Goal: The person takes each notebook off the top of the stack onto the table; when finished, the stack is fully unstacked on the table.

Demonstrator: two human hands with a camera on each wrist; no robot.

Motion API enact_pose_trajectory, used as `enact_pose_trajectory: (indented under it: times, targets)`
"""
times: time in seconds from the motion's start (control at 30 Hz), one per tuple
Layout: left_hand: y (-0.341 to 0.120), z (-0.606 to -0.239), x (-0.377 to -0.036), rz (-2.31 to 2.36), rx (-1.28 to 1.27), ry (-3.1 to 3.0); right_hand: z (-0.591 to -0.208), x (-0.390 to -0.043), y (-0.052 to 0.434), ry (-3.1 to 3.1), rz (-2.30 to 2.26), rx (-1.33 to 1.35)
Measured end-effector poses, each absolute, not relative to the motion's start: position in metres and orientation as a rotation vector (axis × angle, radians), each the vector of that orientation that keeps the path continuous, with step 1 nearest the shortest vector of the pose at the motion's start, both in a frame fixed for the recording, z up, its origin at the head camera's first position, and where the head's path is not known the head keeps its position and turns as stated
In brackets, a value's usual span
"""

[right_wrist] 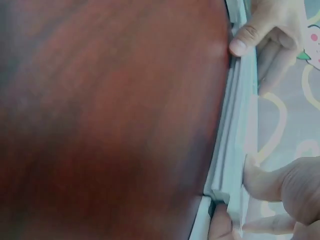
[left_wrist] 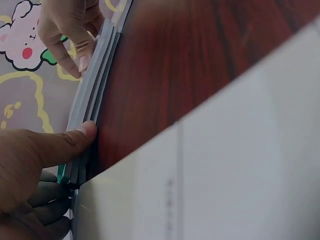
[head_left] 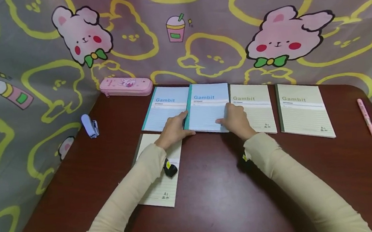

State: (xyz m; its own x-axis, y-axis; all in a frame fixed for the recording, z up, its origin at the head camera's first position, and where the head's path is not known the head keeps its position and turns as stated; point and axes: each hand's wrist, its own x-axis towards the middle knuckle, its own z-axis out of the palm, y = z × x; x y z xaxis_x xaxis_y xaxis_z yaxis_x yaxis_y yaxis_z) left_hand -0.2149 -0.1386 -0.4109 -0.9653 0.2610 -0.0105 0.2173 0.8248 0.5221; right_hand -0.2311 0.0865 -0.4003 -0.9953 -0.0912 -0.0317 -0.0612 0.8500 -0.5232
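Right now both my hands pinch the near edge of the middle blue notebook [head_left: 207,108]: left hand [head_left: 173,130] at its left corner, right hand [head_left: 236,120] at its right, thumbs under, its long axis running away from me.

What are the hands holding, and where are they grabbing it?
Both hands hold the blue Gambit notebook by its near edge: the left hand at the bottom-left corner by the spine, the right hand at the bottom-right corner.
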Motion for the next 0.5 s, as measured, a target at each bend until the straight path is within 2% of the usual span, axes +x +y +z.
enact_pose_trajectory:
  times: [0.23,0.5]
  targets:
    - [-0.140,-0.408,-0.216,0.799,0.408,2.945,-0.397,-0.233,0.099,2.917,-0.986,-0.108]
    - [-0.142,-0.408,-0.219,0.760,0.417,2.925,-0.393,-0.241,0.109,2.493,-1.579,0.020]
